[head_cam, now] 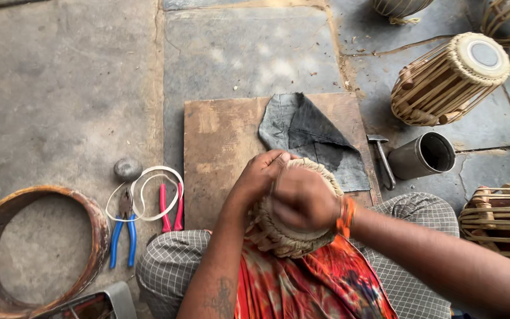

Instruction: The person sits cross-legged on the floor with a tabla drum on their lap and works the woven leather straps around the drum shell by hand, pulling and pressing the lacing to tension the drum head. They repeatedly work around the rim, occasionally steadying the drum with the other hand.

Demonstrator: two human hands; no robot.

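Observation:
A small drum (278,233) with a braided tan rim rests in my lap on a red patterned cloth (314,283). My left hand (258,177) grips its upper left edge, fingers curled over the braid. My right hand (302,198), with an orange thread band at the wrist, presses down on the drum's top and hides the head. Both hands are closed on the drum. A thin strap seems to run between my hands, though I cannot tell which hand holds it.
A wooden board (219,142) lies ahead with a dark grey cloth (311,133) on it. Blue-handled pliers (123,227), red-handled pliers (171,207), a white cord loop (143,183) and a stone (127,168) lie left. A hammer (382,156), metal cup (423,155) and laced drums (450,80) sit right. A rusty ring (36,248) lies far left.

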